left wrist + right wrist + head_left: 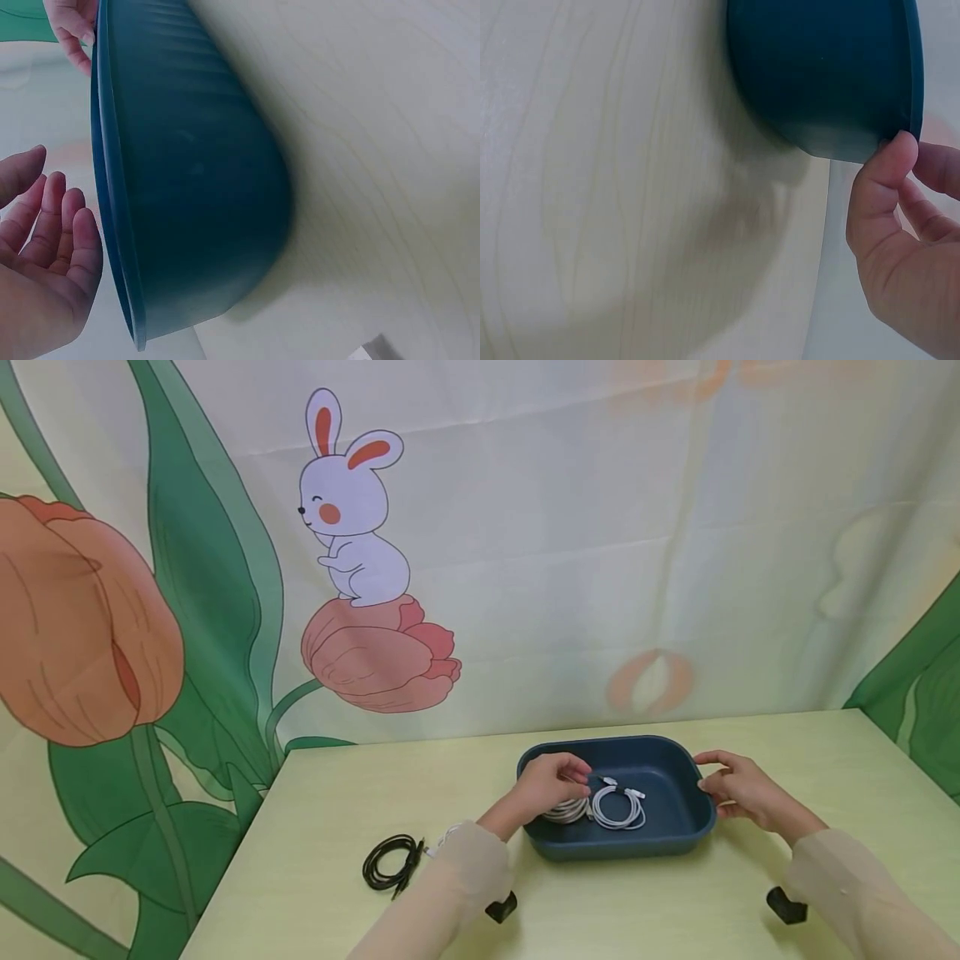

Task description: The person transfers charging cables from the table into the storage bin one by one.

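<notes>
A dark blue rectangular basin stands on the table. Inside it lie a coiled white cable and, to its left, a thicker pale coil partly covered by my left hand. That hand hovers over the basin's left side, fingers loosely bent; the left wrist view shows nothing between the thumb and fingers. At the opposite end, my right hand pinches the basin's rim. The right wrist view has its thumb against the outer side, with fingers behind the rim.
A coiled black cable lies on the table left of the basin. Beside it a bit of white cable shows, partly hidden by the left sleeve. Small black pieces appear beside both sleeves. A printed curtain hangs behind the table.
</notes>
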Demonstrator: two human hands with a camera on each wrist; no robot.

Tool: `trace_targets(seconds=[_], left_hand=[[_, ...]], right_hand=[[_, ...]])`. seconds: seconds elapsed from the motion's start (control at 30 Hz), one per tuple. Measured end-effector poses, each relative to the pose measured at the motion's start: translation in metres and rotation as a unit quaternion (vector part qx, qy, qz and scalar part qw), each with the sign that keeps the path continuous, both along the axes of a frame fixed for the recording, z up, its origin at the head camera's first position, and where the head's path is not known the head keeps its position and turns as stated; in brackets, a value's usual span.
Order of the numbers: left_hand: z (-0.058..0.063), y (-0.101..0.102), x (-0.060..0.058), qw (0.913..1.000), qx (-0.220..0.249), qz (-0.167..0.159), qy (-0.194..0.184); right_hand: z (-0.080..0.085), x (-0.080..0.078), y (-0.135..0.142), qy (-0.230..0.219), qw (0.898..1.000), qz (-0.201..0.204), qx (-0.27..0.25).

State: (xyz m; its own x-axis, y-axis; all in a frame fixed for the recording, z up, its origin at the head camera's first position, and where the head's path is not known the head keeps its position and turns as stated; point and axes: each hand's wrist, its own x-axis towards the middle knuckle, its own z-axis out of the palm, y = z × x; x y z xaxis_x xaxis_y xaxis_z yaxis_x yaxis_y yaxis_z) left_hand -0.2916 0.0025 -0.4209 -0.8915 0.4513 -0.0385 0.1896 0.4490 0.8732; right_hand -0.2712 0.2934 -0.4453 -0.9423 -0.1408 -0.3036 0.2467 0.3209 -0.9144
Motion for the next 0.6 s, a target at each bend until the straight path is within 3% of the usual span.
trace_targets(seconds=[0.6], left_hand=[[0.011, -0.014, 0.005, 0.9998, 0.003, -0.008, -0.016]], right_hand=[[-0.001, -0.001, 0.000, -0.003, 1.000, 0.000, -0.001]])
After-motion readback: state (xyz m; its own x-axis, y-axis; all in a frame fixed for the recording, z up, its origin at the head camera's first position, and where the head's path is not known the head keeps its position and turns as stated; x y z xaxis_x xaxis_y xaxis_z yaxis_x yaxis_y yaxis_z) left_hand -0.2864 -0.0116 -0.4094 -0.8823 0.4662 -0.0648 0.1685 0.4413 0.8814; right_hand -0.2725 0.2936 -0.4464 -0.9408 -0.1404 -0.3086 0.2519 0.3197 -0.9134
